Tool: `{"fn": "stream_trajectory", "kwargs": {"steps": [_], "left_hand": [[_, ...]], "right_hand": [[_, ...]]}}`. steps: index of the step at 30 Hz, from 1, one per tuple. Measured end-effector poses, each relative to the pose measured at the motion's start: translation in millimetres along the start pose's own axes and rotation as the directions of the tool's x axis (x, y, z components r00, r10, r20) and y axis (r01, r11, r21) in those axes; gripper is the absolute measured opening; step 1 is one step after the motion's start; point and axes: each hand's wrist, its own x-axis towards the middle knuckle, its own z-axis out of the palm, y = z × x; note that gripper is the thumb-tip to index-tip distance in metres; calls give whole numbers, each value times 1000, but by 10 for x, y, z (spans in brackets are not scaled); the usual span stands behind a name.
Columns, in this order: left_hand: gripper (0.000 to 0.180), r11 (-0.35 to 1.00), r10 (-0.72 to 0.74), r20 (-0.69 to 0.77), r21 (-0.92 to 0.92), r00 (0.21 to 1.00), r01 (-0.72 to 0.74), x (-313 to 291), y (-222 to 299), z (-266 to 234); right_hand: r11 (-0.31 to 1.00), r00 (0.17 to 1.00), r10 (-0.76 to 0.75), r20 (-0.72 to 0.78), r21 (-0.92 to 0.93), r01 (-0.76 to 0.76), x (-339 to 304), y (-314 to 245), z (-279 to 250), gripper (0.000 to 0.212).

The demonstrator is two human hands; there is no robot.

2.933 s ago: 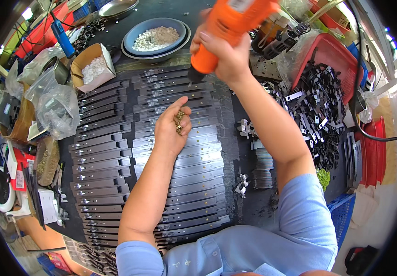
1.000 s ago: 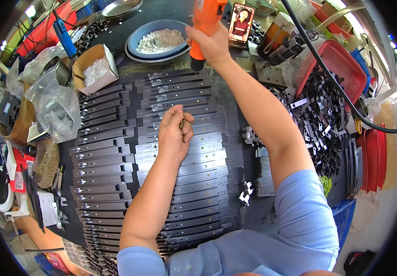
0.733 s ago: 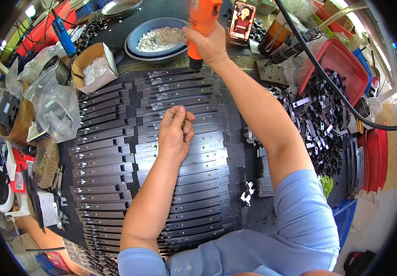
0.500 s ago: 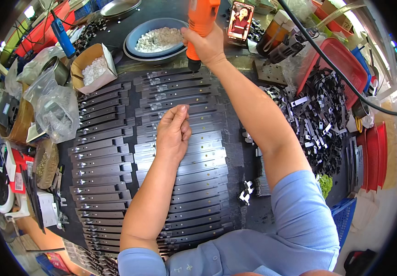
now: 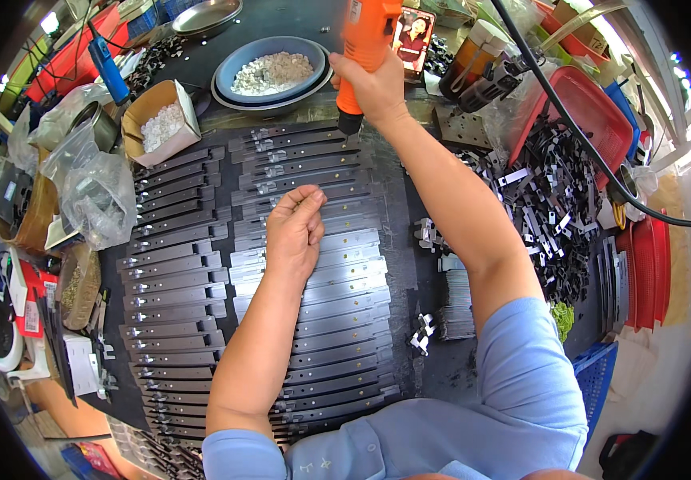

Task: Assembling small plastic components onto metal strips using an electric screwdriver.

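My right hand (image 5: 379,86) is wrapped round the grip of an orange power screwdriver (image 5: 368,40), which points down. Its dark nose is over the far end of a column of grey metal strips (image 5: 333,316); whether the bit touches a strip I cannot make out. Above the middle of that column is my left hand (image 5: 293,232), closed with thumb and fingertips pressed together. Anything inside those fingers is hidden. Small brass-coloured dots run along the strips, and bright clips sit at the left ends of the far ones. Left of them lies a second column of dark strips (image 5: 173,296).
Beyond the strips stand a blue bowl (image 5: 319,58) of small white parts and a cardboard box (image 5: 179,146). A lit phone (image 5: 413,44) is behind the screwdriver. At right are piled black brackets (image 5: 557,200), a red basket (image 5: 613,120), stacked plates (image 5: 457,306) and a hanging black cable (image 5: 573,112).
The screwdriver and my right hand have shifted a little to the right and nearer. My left hand stays closed in almost the same place.
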Motion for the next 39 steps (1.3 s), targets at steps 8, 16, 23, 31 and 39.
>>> {"fn": "stream_trajectory", "kwargs": {"steps": [8, 16, 23, 31, 39], "left_hand": [[13, 1000, -17, -1, -25, 1000, 17, -25, 10, 24], [13, 999, -33, -2, -33, 999, 33, -31, 29, 30], [15, 1000, -23, 2, -21, 1000, 23, -41, 48, 36], [19, 999, -27, -23, -47, 999, 25, -19, 16, 19], [20, 992, -60, 23, -108, 998, 62, -26, 24, -3]], "right_hand": [[999, 1000, -4, 3, -53, 4, -68, 48, 7, 24], [992, 999, -40, 11, -122, 41, -80, 123, 24, 30], [987, 999, -33, -2, -158, 32, -72, 129, 125, 31], [998, 998, -64, -20, -5, 64, -147, -79, 176, 28], [890, 978, 113, 176, 420, -178, -339, -814, 286, 37]]}}
